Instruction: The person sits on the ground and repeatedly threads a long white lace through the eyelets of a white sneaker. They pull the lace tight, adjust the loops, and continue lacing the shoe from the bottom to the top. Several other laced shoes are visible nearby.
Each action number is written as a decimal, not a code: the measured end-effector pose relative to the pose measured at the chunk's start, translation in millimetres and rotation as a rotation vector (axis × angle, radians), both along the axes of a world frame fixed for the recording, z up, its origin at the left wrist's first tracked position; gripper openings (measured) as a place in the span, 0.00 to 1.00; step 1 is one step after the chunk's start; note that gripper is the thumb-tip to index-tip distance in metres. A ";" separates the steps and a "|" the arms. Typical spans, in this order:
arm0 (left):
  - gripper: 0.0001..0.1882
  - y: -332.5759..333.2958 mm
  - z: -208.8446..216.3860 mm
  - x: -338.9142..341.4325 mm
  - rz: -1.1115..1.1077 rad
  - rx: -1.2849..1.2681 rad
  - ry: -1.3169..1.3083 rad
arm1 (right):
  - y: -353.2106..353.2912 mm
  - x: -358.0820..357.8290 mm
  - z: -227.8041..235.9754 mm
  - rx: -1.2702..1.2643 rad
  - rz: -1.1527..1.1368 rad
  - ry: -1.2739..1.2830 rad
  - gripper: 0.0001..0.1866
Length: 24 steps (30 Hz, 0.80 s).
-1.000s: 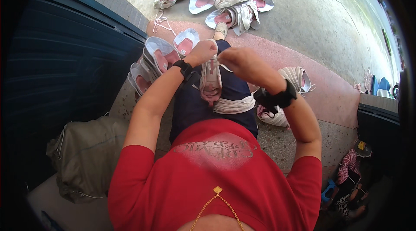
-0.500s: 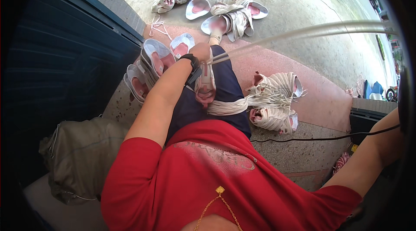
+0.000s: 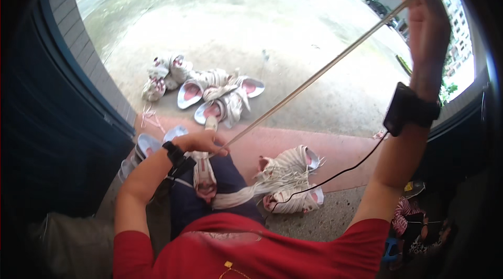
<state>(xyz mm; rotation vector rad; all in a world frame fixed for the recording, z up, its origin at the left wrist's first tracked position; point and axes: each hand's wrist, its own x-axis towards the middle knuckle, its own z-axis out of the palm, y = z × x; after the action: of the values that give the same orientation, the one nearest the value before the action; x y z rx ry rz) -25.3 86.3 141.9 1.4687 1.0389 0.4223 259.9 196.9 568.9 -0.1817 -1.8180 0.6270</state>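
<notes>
A paved yard [image 3: 183,33] lies on the far side, with a pile of unfinished shoes [image 3: 222,111] near the pink doorstep [image 3: 346,148]. The shoe [image 3: 204,179] you are working on rests across your lap, left of the spare laces [image 3: 236,198]. Your left hand [image 3: 201,143] is closed on its far end; whether it also pinches the cords [image 3: 314,76], you cannot tell. Your right hand [image 3: 427,12], raised far right, grips their other end. You seem to be drawing them through; the next move likely calls for a steady left hold and even tension.
</notes>
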 end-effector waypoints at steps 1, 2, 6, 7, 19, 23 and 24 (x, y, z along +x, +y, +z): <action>0.18 1.8 31.5 8.3 0.049 0.022 -0.037 | 10.9 -0.5 -10.0 -0.077 0.044 0.110 0.13; 0.17 0.0 61.5 10.2 0.105 0.043 -0.045 | 20.2 0.7 -16.4 -0.160 0.002 0.127 0.13; 0.11 -17.0 142.9 -32.0 0.477 0.294 -0.361 | 76.5 21.7 -63.3 -0.272 0.185 -0.009 0.14; 0.11 -30.4 149.7 -59.0 0.595 0.255 -0.507 | 94.0 38.5 -81.0 -0.340 0.271 -0.017 0.14; 0.13 -453.9 103.8 -425.5 1.572 0.358 -0.554 | 117.9 377.1 -418.9 -1.229 -0.391 0.496 0.08; 0.12 -320.1 -17.6 -313.5 1.719 -0.096 -0.455 | 39.4 132.2 -518.5 -1.150 -0.228 -0.317 0.11; 0.10 -279.8 -45.1 -267.7 1.550 -0.256 -0.517 | 7.1 75.1 -531.3 -1.068 -0.142 -0.501 0.12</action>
<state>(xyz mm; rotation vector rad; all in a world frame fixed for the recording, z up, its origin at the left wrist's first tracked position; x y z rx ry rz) -292.9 -193.5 96.8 0.0232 1.5360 1.5617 334.9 204.0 37.6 -1.2548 -1.7167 1.4957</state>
